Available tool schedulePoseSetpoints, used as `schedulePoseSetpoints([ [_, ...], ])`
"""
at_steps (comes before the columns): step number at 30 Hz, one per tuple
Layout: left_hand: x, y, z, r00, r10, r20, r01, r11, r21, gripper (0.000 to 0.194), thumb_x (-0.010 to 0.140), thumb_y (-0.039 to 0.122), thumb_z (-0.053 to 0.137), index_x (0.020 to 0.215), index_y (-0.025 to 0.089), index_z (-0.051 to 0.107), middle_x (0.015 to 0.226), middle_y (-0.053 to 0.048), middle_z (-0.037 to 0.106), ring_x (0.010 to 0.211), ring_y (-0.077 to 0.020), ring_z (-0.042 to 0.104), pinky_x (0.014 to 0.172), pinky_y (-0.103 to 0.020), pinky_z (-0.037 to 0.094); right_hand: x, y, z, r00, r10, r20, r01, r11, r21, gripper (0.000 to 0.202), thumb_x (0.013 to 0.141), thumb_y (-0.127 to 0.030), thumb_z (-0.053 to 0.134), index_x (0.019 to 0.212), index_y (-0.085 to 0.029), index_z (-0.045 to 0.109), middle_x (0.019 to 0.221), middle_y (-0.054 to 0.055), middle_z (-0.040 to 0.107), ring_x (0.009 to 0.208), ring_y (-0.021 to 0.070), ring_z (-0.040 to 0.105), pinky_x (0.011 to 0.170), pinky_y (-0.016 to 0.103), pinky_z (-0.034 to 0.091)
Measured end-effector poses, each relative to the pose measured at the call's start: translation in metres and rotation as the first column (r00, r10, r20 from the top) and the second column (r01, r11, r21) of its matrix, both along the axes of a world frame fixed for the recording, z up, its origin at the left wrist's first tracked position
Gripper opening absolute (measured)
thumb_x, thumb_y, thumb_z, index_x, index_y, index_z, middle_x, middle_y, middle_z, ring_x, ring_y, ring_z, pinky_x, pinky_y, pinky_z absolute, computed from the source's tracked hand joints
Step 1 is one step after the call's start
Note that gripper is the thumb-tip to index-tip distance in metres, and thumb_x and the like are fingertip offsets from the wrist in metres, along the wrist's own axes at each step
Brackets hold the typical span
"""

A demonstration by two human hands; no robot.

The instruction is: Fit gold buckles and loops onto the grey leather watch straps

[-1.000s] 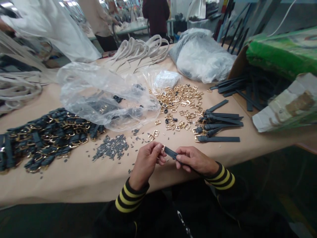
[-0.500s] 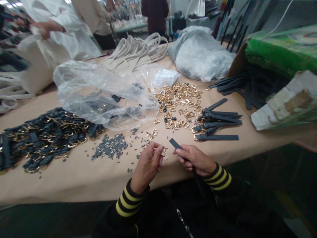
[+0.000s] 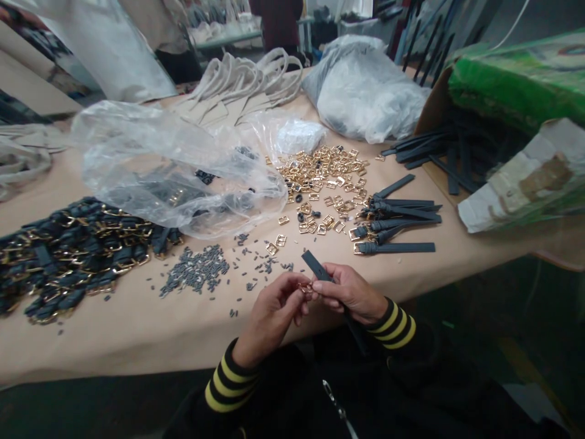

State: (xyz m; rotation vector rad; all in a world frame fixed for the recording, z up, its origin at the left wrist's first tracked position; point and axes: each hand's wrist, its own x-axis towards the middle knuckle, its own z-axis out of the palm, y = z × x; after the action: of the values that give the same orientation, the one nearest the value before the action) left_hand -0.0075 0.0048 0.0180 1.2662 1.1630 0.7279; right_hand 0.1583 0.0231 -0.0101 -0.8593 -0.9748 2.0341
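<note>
Between the thumb and fingers of my left hand point(image 3: 275, 309) is a small gold buckle point(image 3: 304, 288). My right hand point(image 3: 351, 292) grips a dark grey strap point(image 3: 315, 266), whose flat end points up and left while its tail hangs below the hand. The fingertips of both hands meet at the buckle, beside the strap; whether buckle and strap touch I cannot tell. Just beyond my hands lie loose gold buckles point(image 3: 336, 210). Buckled straps point(image 3: 393, 247) are laid out to the right, and small dark grey pieces point(image 3: 196, 268) are heaped to the left.
A large pile of buckled straps point(image 3: 86, 250) covers the table's left. Behind the small pieces lies a crumpled clear plastic bag point(image 3: 137, 146). Pale handles point(image 3: 256, 76) and a stuffed plastic bag point(image 3: 370, 91) stand farther back. A carton under green wrapping point(image 3: 516, 85) holds more straps at right.
My hands have come together, bringing the buckle close to the strap. The view has shifted slightly. At the far left, the person's hand over the white material is out of sight.
</note>
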Motion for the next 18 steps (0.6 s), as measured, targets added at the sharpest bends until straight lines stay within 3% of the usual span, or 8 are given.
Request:
schedulePoseSetpoints([
  [3, -0.0015, -0.0007, 0.003, 0.996, 0.056, 0.072, -0.051, 0.996, -0.067, 0.022, 0.082, 0.03, 0.05, 0.098, 0.016, 0.053, 0.063, 0.001, 0.055, 0.05, -0.0082, 0.05, 0.046, -0.02, 0.043, -0.0012, 0.0005, -0.0001, 0.985, -0.045, 0.167, 0.025, 0.993, 0.117, 0.021, 0.073, -0.031, 0.061, 0.082, -0.016, 0.049, 0.05, -0.008, 0.043, 0.037, 0.0026, 0.034, 0.034, 0.014, 0.024],
  [7, -0.0003, 0.0011, 0.0004, 0.979, 0.186, 0.081, -0.179, 0.98, -0.086, 0.017, 0.078, 0.031, 0.055, 0.085, 0.015, 0.055, 0.055, 0.003, 0.053, 0.045, -0.0063, 0.048, 0.041, -0.016, 0.039, -0.0019, 0.0013, -0.0003, 0.928, -0.087, 0.361, -0.023, 0.957, 0.288, 0.017, 0.075, -0.03, 0.058, 0.081, -0.015, 0.053, 0.052, -0.006, 0.044, 0.042, 0.0047, 0.039, 0.039, 0.016, 0.03],
  [10, 0.0037, 0.0028, -0.0018, 0.966, 0.246, 0.077, -0.241, 0.968, -0.077, 0.017, 0.075, 0.028, 0.059, 0.083, 0.015, 0.052, 0.053, 0.005, 0.054, 0.043, -0.0061, 0.048, 0.04, -0.016, 0.038, -0.0018, 0.0016, -0.001, 0.911, -0.101, 0.4, -0.044, 0.94, 0.338, 0.014, 0.077, -0.028, 0.056, 0.082, -0.015, 0.053, 0.054, -0.006, 0.045, 0.044, 0.0055, 0.04, 0.043, 0.017, 0.032],
  [14, 0.0061, 0.0025, -0.0024, 0.967, 0.254, 0.013, -0.253, 0.966, -0.045, 0.017, 0.075, 0.026, 0.059, 0.084, 0.014, 0.054, 0.065, 0.0, 0.061, 0.051, -0.009, 0.055, 0.046, -0.019, 0.044, -0.0023, 0.0026, -0.0014, 0.889, -0.112, 0.443, -0.072, 0.923, 0.379, 0.014, 0.078, -0.029, 0.054, 0.084, -0.016, 0.052, 0.057, -0.005, 0.048, 0.045, 0.0059, 0.041, 0.045, 0.018, 0.033],
  [18, 0.0049, -0.0019, -0.0002, 0.954, 0.28, -0.11, -0.269, 0.958, 0.103, 0.013, 0.077, 0.025, 0.056, 0.085, 0.015, 0.057, 0.067, -0.001, 0.062, 0.058, -0.0112, 0.059, 0.058, -0.023, 0.049, -0.0024, 0.0018, -0.0019, 0.881, -0.193, 0.432, 0.016, 0.925, 0.38, 0.017, 0.087, -0.029, 0.039, 0.097, -0.017, 0.043, 0.072, -0.001, 0.057, 0.048, 0.0066, 0.041, 0.048, 0.02, 0.035],
])
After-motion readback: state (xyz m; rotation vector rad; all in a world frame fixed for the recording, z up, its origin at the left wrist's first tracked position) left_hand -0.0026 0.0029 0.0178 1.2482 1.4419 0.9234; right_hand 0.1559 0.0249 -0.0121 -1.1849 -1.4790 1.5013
